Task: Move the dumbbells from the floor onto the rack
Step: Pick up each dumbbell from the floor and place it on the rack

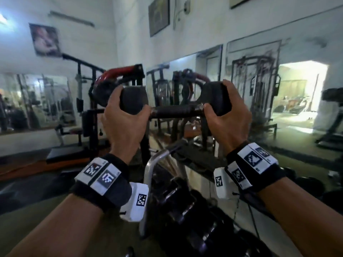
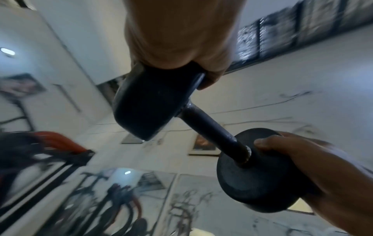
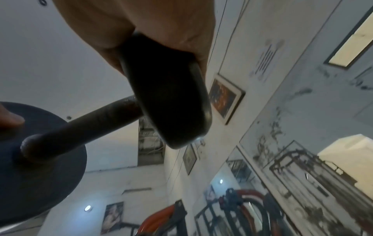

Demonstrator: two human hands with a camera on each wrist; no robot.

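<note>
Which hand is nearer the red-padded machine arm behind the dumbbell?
Left. The left hand grips the dumbbell head just in front of the red-padded machine arm; the right hand grips the other head, farther to the right.

The dumbbell [image 1: 174, 104] has matt, rubbery-looking black heads and a dull, worn metal bar; the rack [image 1: 157, 160] frame looks like glossy, smooth metal.

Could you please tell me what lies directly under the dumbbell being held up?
Below the dumbbell, gripped by the left hand and right hand, stands the rack with racked dumbbells. The forearms cover its sides.
</note>
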